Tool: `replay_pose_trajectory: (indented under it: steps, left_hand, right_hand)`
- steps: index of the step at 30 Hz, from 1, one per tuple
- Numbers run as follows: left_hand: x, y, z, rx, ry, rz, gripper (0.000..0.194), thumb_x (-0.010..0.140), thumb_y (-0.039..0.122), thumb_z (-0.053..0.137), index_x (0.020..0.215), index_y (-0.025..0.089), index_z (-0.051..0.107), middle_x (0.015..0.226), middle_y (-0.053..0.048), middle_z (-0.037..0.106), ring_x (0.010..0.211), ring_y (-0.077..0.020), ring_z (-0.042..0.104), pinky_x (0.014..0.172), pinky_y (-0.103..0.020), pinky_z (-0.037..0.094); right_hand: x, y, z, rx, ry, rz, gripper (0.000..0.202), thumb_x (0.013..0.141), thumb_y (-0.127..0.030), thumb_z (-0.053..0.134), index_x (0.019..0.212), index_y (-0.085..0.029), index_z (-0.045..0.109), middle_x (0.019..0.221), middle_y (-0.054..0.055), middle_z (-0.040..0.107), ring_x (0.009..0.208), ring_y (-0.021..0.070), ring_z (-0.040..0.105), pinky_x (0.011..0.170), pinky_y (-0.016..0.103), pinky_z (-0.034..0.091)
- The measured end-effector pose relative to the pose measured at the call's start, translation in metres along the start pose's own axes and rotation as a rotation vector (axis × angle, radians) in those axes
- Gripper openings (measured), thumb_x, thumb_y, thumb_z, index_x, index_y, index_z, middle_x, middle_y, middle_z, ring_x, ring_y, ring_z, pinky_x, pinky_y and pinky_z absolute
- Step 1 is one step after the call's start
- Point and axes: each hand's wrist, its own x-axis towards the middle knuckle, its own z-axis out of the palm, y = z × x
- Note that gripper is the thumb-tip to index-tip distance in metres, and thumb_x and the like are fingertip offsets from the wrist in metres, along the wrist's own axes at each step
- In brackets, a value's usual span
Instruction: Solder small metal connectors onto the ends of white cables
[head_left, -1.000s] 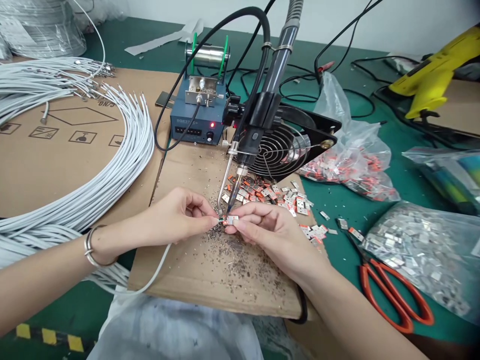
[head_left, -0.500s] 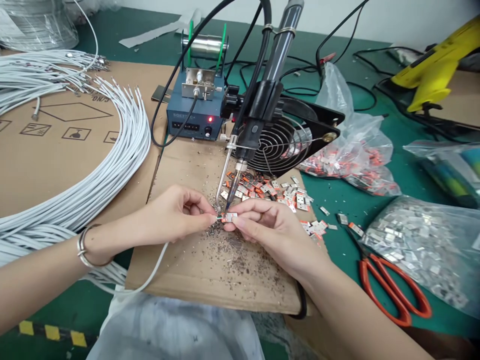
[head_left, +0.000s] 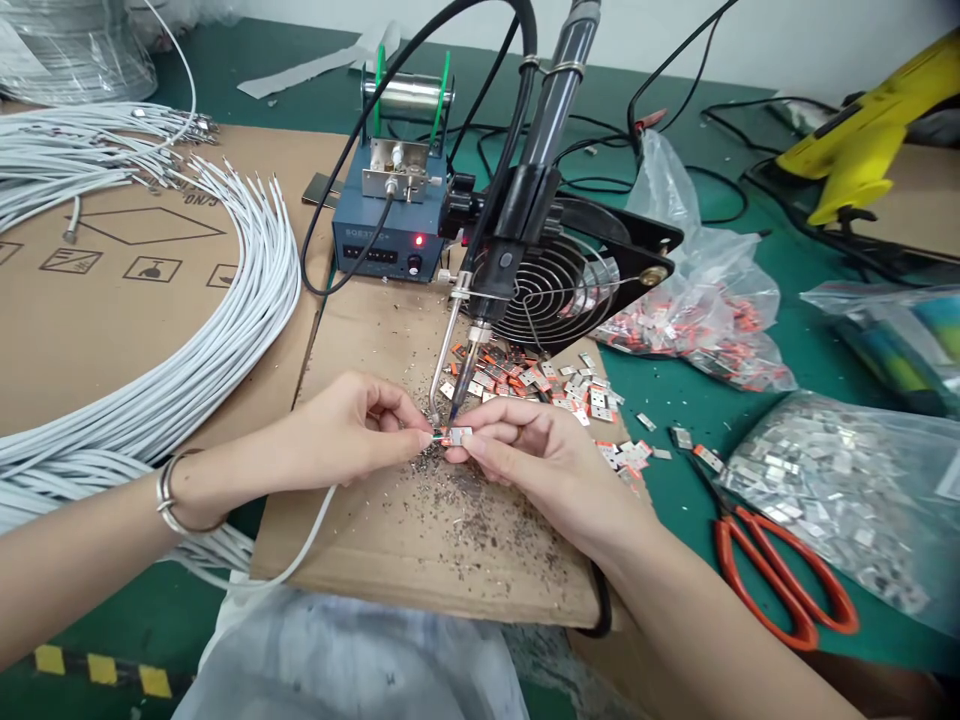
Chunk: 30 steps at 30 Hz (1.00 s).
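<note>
My left hand pinches the end of a white cable, its thin coloured wires meeting a small metal connector. That connector is held between the thumb and fingers of my right hand. Right above the joint is the tip of a soldering iron fixed in a stand, with a thin solder feed tube beside it on the left. Whether the tip touches the wires is too small to tell. Loose connectors with orange parts lie behind my right hand.
A blue solder station and a round fan stand behind. White cables curve along the left. On the right are orange-handled scissors, a bag of metal shells and a bag of connectors. Dark specks cover the cardboard.
Both hands keep their grip and have hardly moved. The view has shifted slightly, so things on the right appear a little further left.
</note>
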Motion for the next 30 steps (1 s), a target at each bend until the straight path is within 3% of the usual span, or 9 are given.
replay_pose_trajectory:
  steps: [13, 20, 30]
  left_hand:
    - [-0.0008, 0.0009, 0.0, -0.009, 0.001, -0.009, 0.013, 0.075, 0.026, 0.057, 0.073, 0.014, 0.059, 0.046, 0.007, 0.043, 0.033, -0.0031, 0.035, 0.03, -0.013, 0.027]
    - [-0.0002, 0.0031, 0.0008, -0.003, 0.002, -0.019, 0.012, 0.077, 0.025, 0.057, 0.073, 0.014, 0.058, 0.046, 0.007, 0.043, 0.034, -0.003, 0.035, 0.03, -0.012, 0.029]
    - [-0.0012, 0.0066, 0.0001, 0.012, 0.0, -0.041, 0.012, 0.077, 0.024, 0.056, 0.073, 0.014, 0.058, 0.046, 0.008, 0.043, 0.035, -0.0035, 0.035, 0.031, -0.013, 0.03]
  right_hand:
    - [-0.0003, 0.0013, -0.001, -0.005, 0.014, -0.002, 0.017, 0.069, -0.03, 0.075, 0.078, -0.018, 0.067, 0.066, 0.004, 0.07, 0.05, 0.0109, 0.056, 0.043, 0.02, 0.038]
    - [-0.001, -0.0005, 0.0, 0.021, 0.002, -0.002, 0.019, 0.068, -0.031, 0.075, 0.078, -0.018, 0.066, 0.066, 0.004, 0.07, 0.057, 0.0138, 0.063, 0.047, 0.021, 0.044]
    - [-0.0007, -0.0004, 0.0003, 0.074, -0.025, -0.019, 0.011, 0.071, -0.024, 0.073, 0.079, -0.018, 0.066, 0.067, 0.002, 0.071, 0.06, 0.0109, 0.065, 0.052, 0.017, 0.047]
